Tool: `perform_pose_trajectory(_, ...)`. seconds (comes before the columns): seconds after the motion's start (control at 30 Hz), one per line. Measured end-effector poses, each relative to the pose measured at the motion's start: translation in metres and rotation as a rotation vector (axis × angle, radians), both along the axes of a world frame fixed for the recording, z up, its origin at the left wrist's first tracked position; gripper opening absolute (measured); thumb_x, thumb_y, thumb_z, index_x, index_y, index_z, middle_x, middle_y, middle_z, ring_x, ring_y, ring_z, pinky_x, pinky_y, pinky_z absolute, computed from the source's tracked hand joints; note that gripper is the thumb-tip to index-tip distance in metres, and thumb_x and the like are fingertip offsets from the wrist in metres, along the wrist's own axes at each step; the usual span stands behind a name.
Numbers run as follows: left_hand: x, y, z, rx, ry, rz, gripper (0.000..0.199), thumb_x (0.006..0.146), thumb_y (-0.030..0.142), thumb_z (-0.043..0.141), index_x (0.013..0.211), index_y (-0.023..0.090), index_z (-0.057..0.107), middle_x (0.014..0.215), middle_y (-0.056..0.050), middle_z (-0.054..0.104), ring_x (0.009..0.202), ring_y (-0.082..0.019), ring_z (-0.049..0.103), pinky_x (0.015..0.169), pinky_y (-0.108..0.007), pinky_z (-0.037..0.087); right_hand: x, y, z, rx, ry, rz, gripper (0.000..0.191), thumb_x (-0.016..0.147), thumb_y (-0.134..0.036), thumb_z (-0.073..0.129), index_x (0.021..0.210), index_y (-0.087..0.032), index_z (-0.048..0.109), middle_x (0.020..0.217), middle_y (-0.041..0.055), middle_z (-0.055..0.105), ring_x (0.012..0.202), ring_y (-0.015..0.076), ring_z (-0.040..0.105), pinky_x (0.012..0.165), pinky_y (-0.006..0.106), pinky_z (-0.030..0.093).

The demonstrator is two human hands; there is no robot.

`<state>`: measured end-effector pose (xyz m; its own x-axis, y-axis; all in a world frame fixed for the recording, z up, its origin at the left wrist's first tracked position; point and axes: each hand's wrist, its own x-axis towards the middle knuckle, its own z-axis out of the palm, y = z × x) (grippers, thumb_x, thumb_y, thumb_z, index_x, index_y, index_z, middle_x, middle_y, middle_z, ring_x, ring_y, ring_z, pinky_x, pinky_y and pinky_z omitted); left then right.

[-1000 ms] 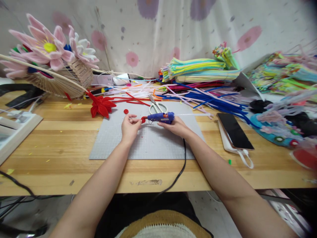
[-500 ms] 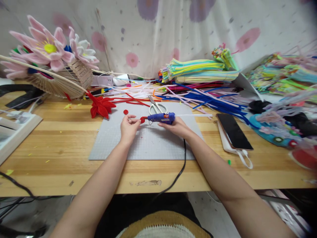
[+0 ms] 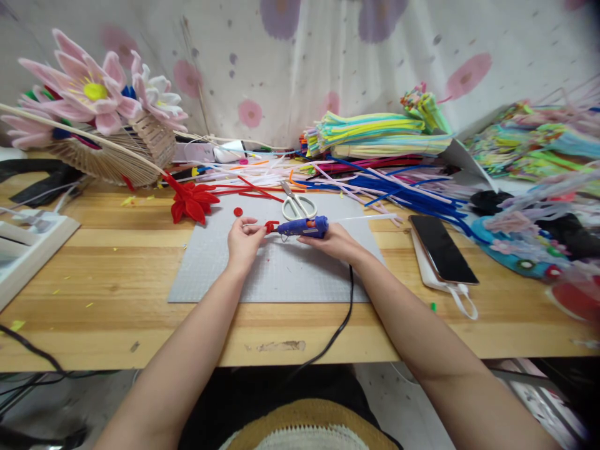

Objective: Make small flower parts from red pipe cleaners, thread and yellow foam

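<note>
Between the fingertips of my left hand [image 3: 244, 242] is a small red curled piece [image 3: 270, 227]. My right hand [image 3: 332, 241] is wrapped round a blue glue gun [image 3: 304, 227], whose tip points left and meets the red piece. A clear glue stick [image 3: 370, 217] sticks out of the gun's back. Both hands are above the grey cutting mat [image 3: 281, 281]. On the mat lie a small red disc [image 3: 238, 212] and white-handled scissors [image 3: 299, 207], just behind the gun. A red fuzzy flower [image 3: 192, 199] rests at the mat's back left corner.
Pink fuzzy flowers [image 3: 96, 90] stand at the back left, above a power strip [image 3: 40, 250]. Loose blue stems [image 3: 407, 190] and bundled yellow ones [image 3: 375, 131] lie behind the mat. A phone [image 3: 443, 249] is at the right. The gun's black cord [image 3: 344, 319] crosses the front edge.
The glue gun has shifted slightly left and down in my right hand, its tip now lower against the red piece. My left hand has barely moved.
</note>
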<state>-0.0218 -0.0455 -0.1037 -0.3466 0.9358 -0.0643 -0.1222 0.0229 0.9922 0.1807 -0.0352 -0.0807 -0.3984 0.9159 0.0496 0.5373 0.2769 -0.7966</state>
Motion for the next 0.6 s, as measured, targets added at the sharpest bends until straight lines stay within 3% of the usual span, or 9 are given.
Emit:
perform_pose_trajectory(0.27, 0.0005, -0.0001, -0.0007, 0.015, 0.02, -0.019, 0.034, 0.055, 0.02, 0.068, 0.083, 0.017, 0.047, 0.064, 0.0, 0.061, 0.058, -0.013, 0.06, 0.051, -0.024, 0.049, -0.0033, 0.0008, -0.001, 0.037, -0.021, -0.087, 0.042, 0.071, -0.049, 0.059, 0.095, -0.017, 0.068, 0.075, 0.0015, 0.066, 0.066, 0.0143, 0.056, 0.06, 0.024, 0.041)
perform_pose_trajectory(0.6, 0.0003, -0.0013, 0.001, 0.002, 0.007, 0.002, 0.034, 0.056, 0.02, 0.067, 0.083, 0.017, 0.047, 0.065, 0.0, 0.062, 0.058, -0.012, 0.06, 0.054, -0.026, 0.051, 0.0025, -0.0009, 0.0053, -0.054, -0.027, -0.01, 0.041, 0.067, -0.05, 0.062, 0.088, -0.015, 0.068, 0.072, 0.0015, 0.064, 0.063, 0.0132, 0.054, 0.058, 0.024, 0.04)
